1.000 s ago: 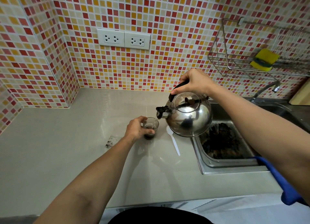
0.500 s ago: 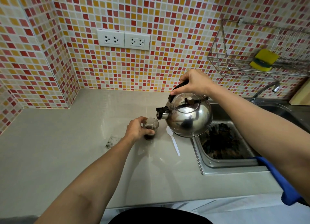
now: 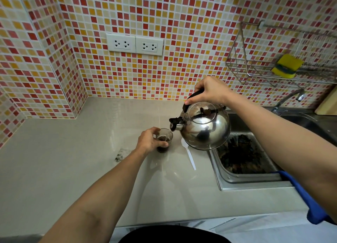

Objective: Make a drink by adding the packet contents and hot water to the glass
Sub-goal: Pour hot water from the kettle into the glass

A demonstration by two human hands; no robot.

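Note:
A small clear glass (image 3: 165, 140) with dark liquid in its lower part stands on the beige counter (image 3: 73, 160). My left hand (image 3: 149, 139) wraps around its left side. My right hand (image 3: 209, 90) grips the black handle of a shiny steel kettle (image 3: 206, 127), held in the air and tilted left, its black spout just above the glass's right rim. A torn, empty-looking packet (image 3: 120, 154) lies on the counter left of my left wrist.
A white plastic spoon (image 3: 188, 154) lies right of the glass, partly under the kettle. A steel sink (image 3: 244, 157) with dark residue sits on the right, a tap (image 3: 290, 97) behind it. A wire rack (image 3: 273, 60) holds a yellow sponge. Wall sockets (image 3: 135, 44) are above.
The dark liquid in the glass has risen slightly. Both hands and the kettle have hardly moved.

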